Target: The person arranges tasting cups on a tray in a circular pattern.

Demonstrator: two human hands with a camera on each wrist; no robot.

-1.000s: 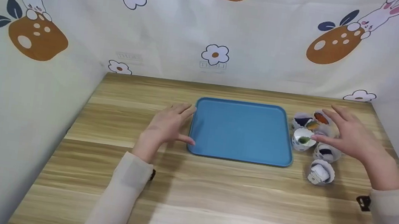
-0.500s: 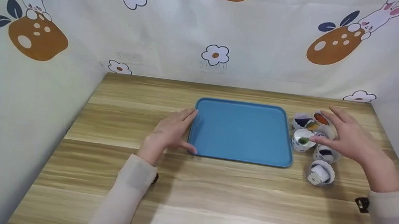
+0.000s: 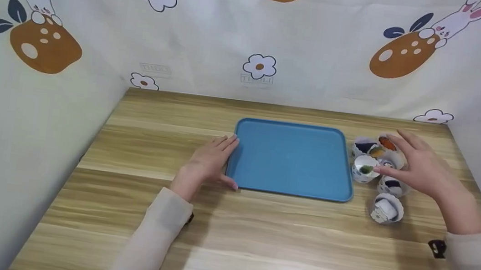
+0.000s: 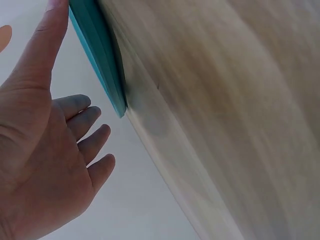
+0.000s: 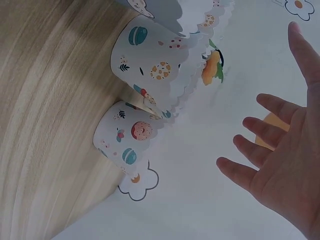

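Observation:
A blue tray (image 3: 292,159) lies flat on the wooden table. My left hand (image 3: 209,161) is at its left edge, fingers extended and spread, with the thumb right by the near left corner. In the left wrist view the palm of this left hand (image 4: 47,155) faces the tray's rim (image 4: 100,55). Several printed paper cups (image 3: 365,169) with scalloped rims stand close together at the tray's right. Over them hovers my right hand (image 3: 422,166), its fingers parted and nothing in its grasp. An orange-and-green piece (image 5: 212,67) shows above one cup's rim (image 5: 150,55).
Inside the cups are small coloured pieces, dark purple, orange and green. The nearest cup (image 3: 387,209) stands a little apart from the others, with something white in it. A printed cloth (image 3: 207,34) hangs behind and beside the wooden table (image 3: 281,250).
My left hand has moved slightly right and nearer to me, up against the tray's left edge. My right hand has shifted only a little over the cups. Tray and cups look unmoved.

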